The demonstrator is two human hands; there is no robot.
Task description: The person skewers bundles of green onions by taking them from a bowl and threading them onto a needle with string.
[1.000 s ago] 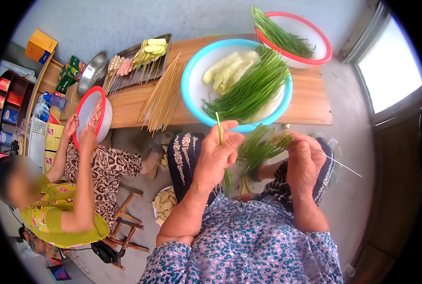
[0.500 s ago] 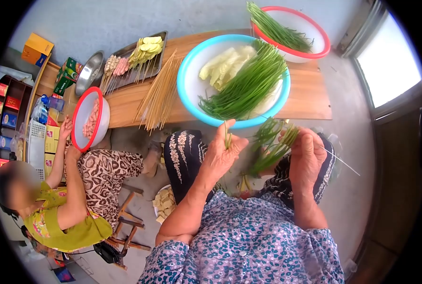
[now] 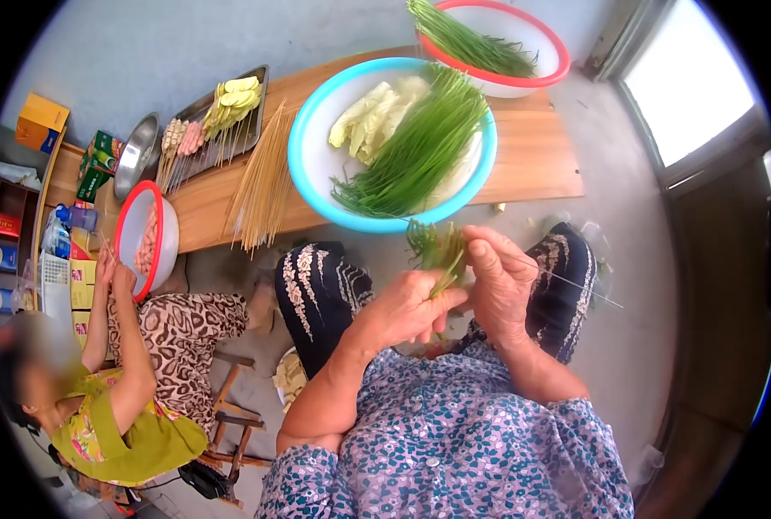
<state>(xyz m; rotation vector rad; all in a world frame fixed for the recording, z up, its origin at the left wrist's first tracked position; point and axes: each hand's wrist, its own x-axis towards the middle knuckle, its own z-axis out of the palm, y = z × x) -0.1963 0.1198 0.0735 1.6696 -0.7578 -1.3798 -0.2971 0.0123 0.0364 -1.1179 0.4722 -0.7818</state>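
Observation:
My left hand (image 3: 413, 304) is closed around the stems of a small folded bunch of green chives (image 3: 439, 249). Close against it, my right hand (image 3: 502, 285) pinches a thin skewer (image 3: 580, 286), whose far end sticks out to the right over my knee. Where the skewer meets the chives is hidden by my fingers. Just beyond my hands, a blue-rimmed white basin (image 3: 301, 189) stands on the wooden table (image 3: 537, 160). Long chives (image 3: 424, 143) lie in it beside pale leafy vegetable pieces (image 3: 377, 121).
Bare skewers (image 3: 263, 186) lie left of the basin. A metal tray (image 3: 260, 91) holds loaded skewers. Behind is a red-rimmed basin (image 3: 563, 60) with more chives. On the left, a seated co-worker (image 3: 126, 381) works beside another red-rimmed basin (image 3: 171, 229) of pink pieces.
My hands have come together: the left moved right and lower, the right moved left, bringing the chives between them. The whole view has shifted slightly. The co-worker's hands have lowered.

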